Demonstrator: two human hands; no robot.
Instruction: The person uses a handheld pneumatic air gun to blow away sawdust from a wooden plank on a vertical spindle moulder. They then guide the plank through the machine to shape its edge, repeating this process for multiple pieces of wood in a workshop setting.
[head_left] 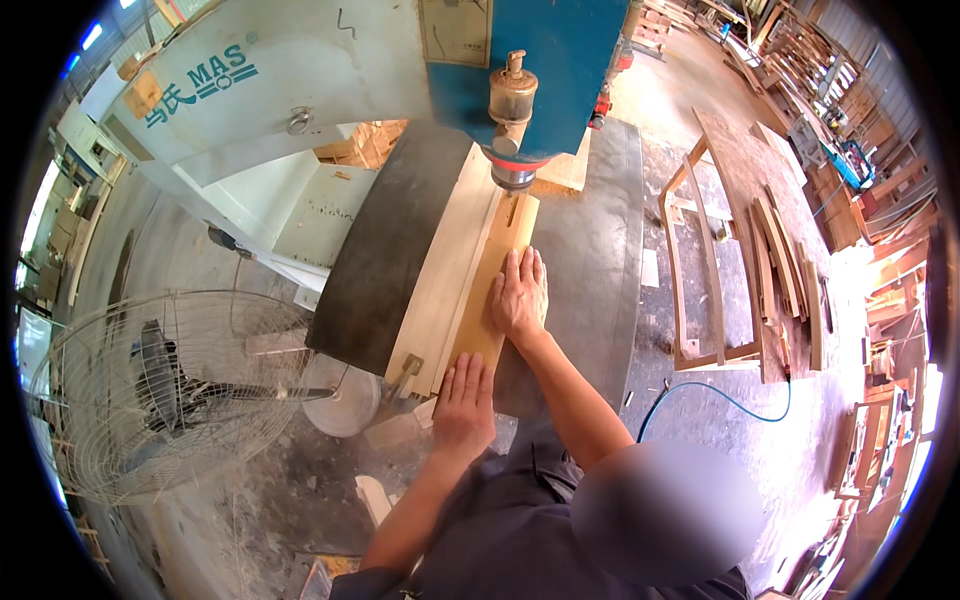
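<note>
A long pale wooden piece [500, 265] lies on the dark machine table [590, 260], running up toward the spindle [512, 170] of a big white and blue woodworking machine. It rests against a light wooden fence board [445, 275] on its left. My right hand [520, 297] presses flat on the middle of the piece, fingers together and pointing toward the spindle. My left hand [464, 403] lies flat on the piece's near end, at the table's front edge. A slot shows in the piece's far end under the spindle.
A wire-caged floor fan [170, 395] stands at the left. A round white base [345, 395] sits below the table. To the right, curved wooden parts [780, 270] and a frame [700, 270] lie on a board. A blue hose [720, 400] crosses the concrete floor.
</note>
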